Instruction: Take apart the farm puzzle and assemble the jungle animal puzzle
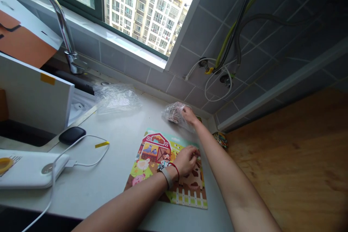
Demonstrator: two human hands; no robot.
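A colourful farm picture board [154,154] with a red barn, animals and a white fence lies flat on the white counter. My left hand [187,159], with a watch and red cord at the wrist, rests over the board's right part, its fingers curled; whatever they hold, if anything, is too small to make out. Beyond the board, my right hand [188,114] has its fingers closed on a clear plastic bag [175,113] with small reddish and pale pieces inside. The bag lies on the counter near the tiled wall.
Crumpled clear plastic [118,98] lies at the back left. A black oval device [72,135], a white power bank [32,168] and a white cable are on the left. A faucet [65,32] stands by the window. Cables [231,36] hang on the wall.
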